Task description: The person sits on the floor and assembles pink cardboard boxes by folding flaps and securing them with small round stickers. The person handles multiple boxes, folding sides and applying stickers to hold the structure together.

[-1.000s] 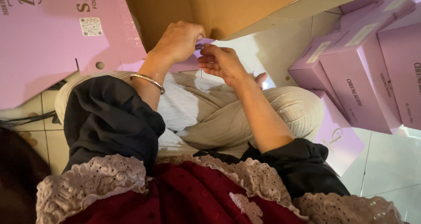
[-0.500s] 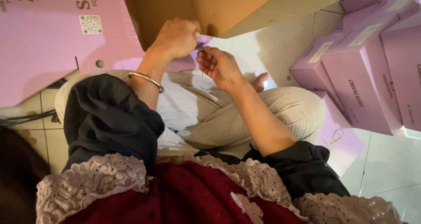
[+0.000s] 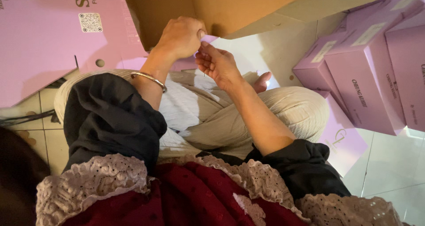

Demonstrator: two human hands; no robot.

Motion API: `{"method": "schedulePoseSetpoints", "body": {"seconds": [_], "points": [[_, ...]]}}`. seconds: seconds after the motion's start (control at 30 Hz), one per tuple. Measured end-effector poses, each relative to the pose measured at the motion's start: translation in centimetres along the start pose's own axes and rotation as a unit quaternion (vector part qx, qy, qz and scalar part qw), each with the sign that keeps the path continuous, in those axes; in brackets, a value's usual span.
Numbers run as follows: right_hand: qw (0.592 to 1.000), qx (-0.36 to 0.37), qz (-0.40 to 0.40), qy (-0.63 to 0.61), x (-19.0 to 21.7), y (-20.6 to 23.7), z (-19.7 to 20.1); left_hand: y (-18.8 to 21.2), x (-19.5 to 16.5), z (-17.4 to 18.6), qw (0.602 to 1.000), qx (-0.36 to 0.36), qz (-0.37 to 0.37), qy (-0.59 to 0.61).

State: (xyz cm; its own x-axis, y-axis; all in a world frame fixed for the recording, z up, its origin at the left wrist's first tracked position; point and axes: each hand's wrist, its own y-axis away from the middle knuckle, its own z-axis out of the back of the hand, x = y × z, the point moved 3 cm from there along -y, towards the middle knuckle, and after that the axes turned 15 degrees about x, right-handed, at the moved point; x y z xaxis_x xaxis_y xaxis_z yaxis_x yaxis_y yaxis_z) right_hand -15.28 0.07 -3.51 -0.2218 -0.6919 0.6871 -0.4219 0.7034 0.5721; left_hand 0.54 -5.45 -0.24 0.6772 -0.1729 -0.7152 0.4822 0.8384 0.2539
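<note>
My left hand (image 3: 180, 38), with a silver bangle (image 3: 149, 80) on its wrist, is closed into a loose fist just under the edge of a brown cardboard box (image 3: 248, 7). Its thumb and forefinger pinch a small pale pink piece (image 3: 209, 39). My right hand (image 3: 218, 65) is directly below and to the right, and its fingertips meet the same piece. Most of the piece is hidden by the fingers. Both hands are held above my crossed legs in beige trousers (image 3: 283, 115).
A large flat pink carton (image 3: 48, 49) lies at the upper left on the tiled floor (image 3: 389, 173). Several closed pink boxes (image 3: 367, 71) are stacked at the right, and another flat pink one (image 3: 341, 142) is beside my knee. A bare foot (image 3: 263, 81) shows behind my right hand.
Both hands stay together at the box edge. They have shifted only slightly, with the fingers working on the small piece.
</note>
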Motion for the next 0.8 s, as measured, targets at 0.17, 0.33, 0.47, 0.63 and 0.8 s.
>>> {"method": "schedulePoseSetpoints", "body": {"seconds": [0.17, 0.33, 0.47, 0.63, 0.8], "points": [[0.999, 0.009, 0.005, -0.035, -0.6, -0.5, 0.7, 0.2, -0.4, 0.3, 0.999, 0.028, 0.043, 0.014], [0.997, 0.024, 0.007, -0.078, -1.2, -0.8, 1.0, 0.1, 0.0, 0.2, 0.997, -0.005, 0.065, 0.047], [0.995, 0.035, 0.015, -0.095, -1.3, -0.8, 1.2, -0.3, 0.6, 0.2, 0.998, -0.038, 0.03, 0.043], [0.994, 0.037, 0.022, -0.103, -1.2, -0.8, 1.0, -0.3, 1.2, 0.5, 0.996, -0.068, 0.007, 0.053], [0.994, 0.046, 0.038, -0.088, -0.6, -0.4, 0.3, -0.1, 1.1, 1.0, 0.995, -0.061, 0.036, 0.071]]}}
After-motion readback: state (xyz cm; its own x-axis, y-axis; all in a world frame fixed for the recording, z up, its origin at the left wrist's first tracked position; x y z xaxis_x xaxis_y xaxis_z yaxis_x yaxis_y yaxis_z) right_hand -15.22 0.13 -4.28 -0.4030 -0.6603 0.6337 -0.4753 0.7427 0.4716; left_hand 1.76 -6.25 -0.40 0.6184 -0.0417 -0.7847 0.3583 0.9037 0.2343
